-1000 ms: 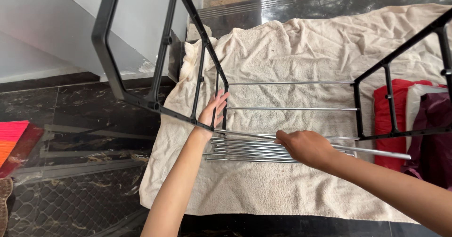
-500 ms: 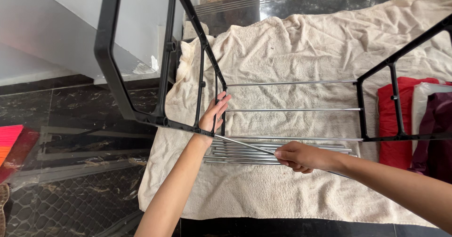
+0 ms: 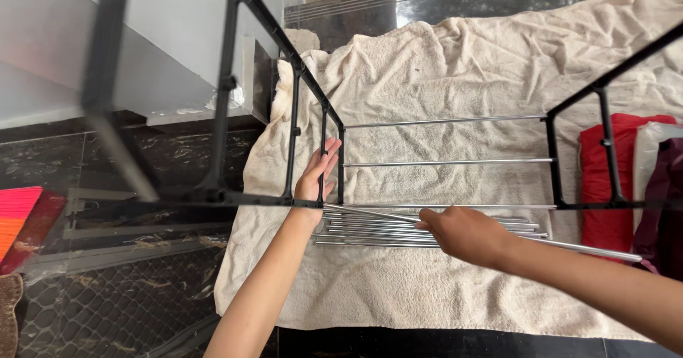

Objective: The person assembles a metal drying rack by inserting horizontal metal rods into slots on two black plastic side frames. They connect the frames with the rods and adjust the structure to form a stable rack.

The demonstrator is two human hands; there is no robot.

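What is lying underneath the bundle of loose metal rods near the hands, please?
The metal rods lie on a cream towel spread over dark flooring. The right hand covers part of them; the floor beneath the towel is hidden.

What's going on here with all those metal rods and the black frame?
A person is working over a cream towel spread on a dark floor. Their left hand rests against a black side frame, while the right hand grips one metal rod, its far end angled up toward that frame. Three rods already span the two black frames, and a bundle of loose rods lies on the towel.

Single head-worn view, looking steeply down, close over a cream towel (image 3: 455,81) on dark floor (image 3: 107,159)
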